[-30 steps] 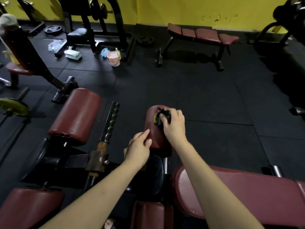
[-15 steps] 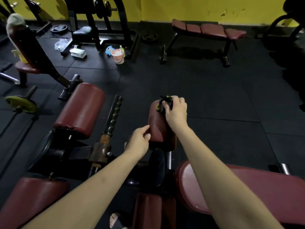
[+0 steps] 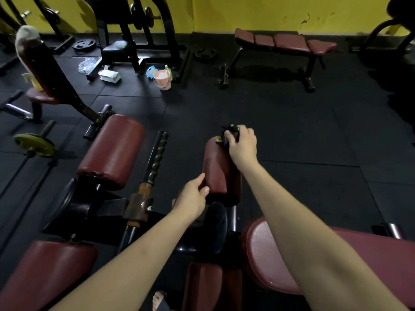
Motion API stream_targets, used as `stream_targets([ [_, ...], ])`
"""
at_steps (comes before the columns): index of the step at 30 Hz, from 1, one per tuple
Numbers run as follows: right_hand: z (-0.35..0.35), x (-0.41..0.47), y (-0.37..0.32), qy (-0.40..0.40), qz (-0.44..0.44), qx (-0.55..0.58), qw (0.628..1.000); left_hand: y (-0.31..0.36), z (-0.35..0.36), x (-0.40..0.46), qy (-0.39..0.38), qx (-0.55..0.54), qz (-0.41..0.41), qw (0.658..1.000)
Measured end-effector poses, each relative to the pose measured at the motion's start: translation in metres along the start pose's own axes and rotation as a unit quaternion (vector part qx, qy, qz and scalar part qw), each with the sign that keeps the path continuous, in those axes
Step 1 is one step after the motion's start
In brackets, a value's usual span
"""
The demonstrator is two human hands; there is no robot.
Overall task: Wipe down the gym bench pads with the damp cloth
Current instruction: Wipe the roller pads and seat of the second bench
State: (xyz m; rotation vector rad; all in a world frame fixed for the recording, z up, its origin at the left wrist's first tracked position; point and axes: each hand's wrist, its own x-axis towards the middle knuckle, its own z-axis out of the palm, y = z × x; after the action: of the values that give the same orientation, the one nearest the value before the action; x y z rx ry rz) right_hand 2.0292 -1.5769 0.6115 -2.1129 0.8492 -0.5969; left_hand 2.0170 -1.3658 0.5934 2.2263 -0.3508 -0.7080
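Two bare arms reach out over the maroon seat pad [image 3: 336, 254] at the near right, and between them the action sits on the small roller pad [image 3: 215, 167] just ahead. The left hand [image 3: 190, 198] grips that roller's near end, thumb on top, fingers curled underneath, steadying it. Further out, the right hand [image 3: 241, 144] clutches the dark cloth [image 3: 226, 133] with its yellow trim, bunched tight against the roller's far tip. And that's the change: a second ago the cloth was working the top of the pad closer in, and it has now slid right out to the far end, so this stroke looks about spent. I'd say this roller is nearly finished, with plenty of upholstery left to do. The bigger roller pad [image 3: 112, 151] off to the left has no hand on it, and whether it is already wiped I cannot tell. Well beyond, across the black floor, a pink bucket [image 3: 162, 78] stands by a rack, and a flat bench [image 3: 285, 42] waits against the yellow wall.
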Motion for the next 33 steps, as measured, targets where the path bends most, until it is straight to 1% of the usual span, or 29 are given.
stream_targets([
  [1, 0.001, 0.001, 0.0, -0.006, 0.01, -0.001, 1.0, 0.006, -0.002, -0.005, 0.023, 0.053, 0.015, 0.998],
  [2, -0.001, -0.007, 0.0, -0.012, 0.01, -0.001, 1.0, 0.012, -0.002, -0.009, 0.042, 0.081, 0.032, 0.995],
  [4, -0.011, -0.042, 0.008, -0.013, -0.014, 0.018, 1.0, 0.025, 0.001, -0.02, 0.042, 0.075, 0.053, 0.995],
  [7, -0.03, -0.112, 0.025, -0.021, -0.031, 0.052, 0.998, 0.024, 0.007, -0.02, 0.032, 0.094, 0.036, 0.994],
  [10, -0.037, -0.147, 0.026, -0.045, -0.075, 0.048, 0.995, 0.007, 0.004, -0.004, -0.002, 0.023, -0.001, 1.0],
  [12, -0.03, -0.128, 0.019, -0.048, -0.097, 0.031, 0.994, 0.002, 0.001, 0.002, -0.028, -0.006, -0.022, 0.999],
  [13, -0.024, -0.11, 0.016, -0.041, -0.09, 0.023, 0.995, 0.006, -0.001, 0.001, -0.027, -0.001, -0.026, 0.999],
  [14, -0.018, -0.086, 0.013, -0.029, -0.072, 0.022, 0.997, 0.012, -0.003, -0.003, -0.008, 0.02, -0.021, 1.0],
  [16, -0.009, -0.036, 0.009, -0.015, -0.031, 0.021, 0.999, 0.028, -0.004, -0.016, 0.037, 0.086, 0.015, 0.995],
  [17, -0.006, -0.016, 0.006, -0.018, -0.013, 0.021, 1.0, 0.037, -0.001, -0.024, 0.042, 0.104, 0.032, 0.993],
  [19, -0.001, 0.004, 0.002, -0.025, 0.014, 0.025, 0.999, 0.046, 0.005, -0.035, 0.031, 0.113, 0.034, 0.993],
  [21, -0.002, -0.002, 0.004, -0.03, 0.019, 0.036, 0.999, 0.047, 0.009, -0.036, 0.03, 0.118, 0.016, 0.992],
  [25, -0.017, -0.042, 0.025, -0.044, 0.017, 0.075, 0.996, 0.055, 0.011, -0.035, 0.048, 0.135, -0.002, 0.99],
  [29, -0.037, -0.087, 0.035, -0.083, 0.03, 0.11, 0.99, 0.058, 0.019, -0.037, 0.067, 0.156, -0.014, 0.985],
  [31, -0.051, -0.107, 0.039, -0.118, 0.057, 0.136, 0.982, 0.06, 0.019, -0.038, 0.074, 0.163, -0.018, 0.984],
  [33, -0.068, -0.126, 0.044, -0.151, 0.103, 0.162, 0.97, 0.061, 0.018, -0.039, 0.068, 0.178, -0.023, 0.981],
])
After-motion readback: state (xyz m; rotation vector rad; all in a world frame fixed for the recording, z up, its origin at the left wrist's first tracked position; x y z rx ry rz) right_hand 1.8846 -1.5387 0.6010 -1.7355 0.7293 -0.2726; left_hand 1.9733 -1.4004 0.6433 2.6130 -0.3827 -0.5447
